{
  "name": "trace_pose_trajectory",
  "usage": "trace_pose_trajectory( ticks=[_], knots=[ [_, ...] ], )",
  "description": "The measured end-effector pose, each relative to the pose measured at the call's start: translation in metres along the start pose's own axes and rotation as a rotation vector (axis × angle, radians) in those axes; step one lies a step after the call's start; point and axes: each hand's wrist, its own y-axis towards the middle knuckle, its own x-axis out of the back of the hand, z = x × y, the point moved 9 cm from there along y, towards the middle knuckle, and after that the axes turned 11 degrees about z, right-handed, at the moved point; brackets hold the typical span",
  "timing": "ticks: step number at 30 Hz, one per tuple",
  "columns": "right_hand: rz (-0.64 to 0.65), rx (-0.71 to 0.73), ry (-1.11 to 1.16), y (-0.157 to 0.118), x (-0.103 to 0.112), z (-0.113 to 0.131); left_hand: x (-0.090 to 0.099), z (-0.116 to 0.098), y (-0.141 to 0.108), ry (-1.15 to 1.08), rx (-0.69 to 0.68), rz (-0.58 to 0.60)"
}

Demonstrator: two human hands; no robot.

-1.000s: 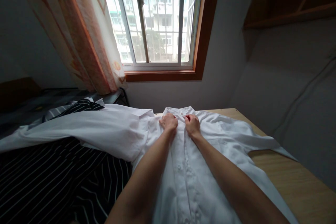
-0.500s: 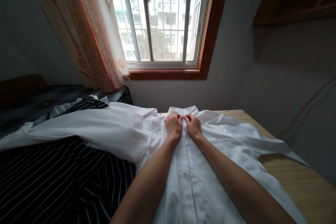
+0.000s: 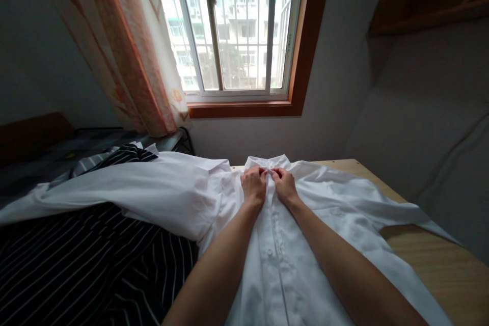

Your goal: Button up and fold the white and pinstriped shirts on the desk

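A white button-up shirt (image 3: 263, 265) lies spread front side up, its collar (image 3: 267, 161) toward the window and its sleeves stretched out to both sides. Just below the collar, my left hand (image 3: 254, 183) pinches the front placket from the left. My right hand (image 3: 283, 183) pinches the same strip from the right, its fingertips close to those of the left. Whether a button sits between the fingers is too small to make out. Further down, the placket runs in a straight line between my forearms.
The shirt rests on a light wooden table (image 3: 439, 265). Dark striped cloth (image 3: 95, 265) lies at the left, partly under one sleeve. Beyond are a curtain (image 3: 133, 61), a barred window (image 3: 237, 35) and, upper right, a wooden shelf (image 3: 428, 23).
Both hands stay at the collar end of the placket with only slight finger movement. The view has shifted a little.
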Motion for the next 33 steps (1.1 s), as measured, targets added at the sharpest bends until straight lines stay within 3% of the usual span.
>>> trace_pose_trajectory(
  ticks=[10, 19, 33],
  knots=[
    [-0.031, 0.037, 0.139, 0.001, 0.001, -0.003, 0.0, -0.002, 0.0, -0.017, -0.047, -0.028],
    [0.042, 0.074, 0.25, 0.007, 0.002, -0.01, -0.003, -0.006, 0.0, -0.079, -0.144, -0.017],
    [-0.036, 0.067, -0.015, -0.007, 0.011, 0.013, -0.005, 0.006, 0.006, -0.428, -0.051, 0.075]
  ],
)
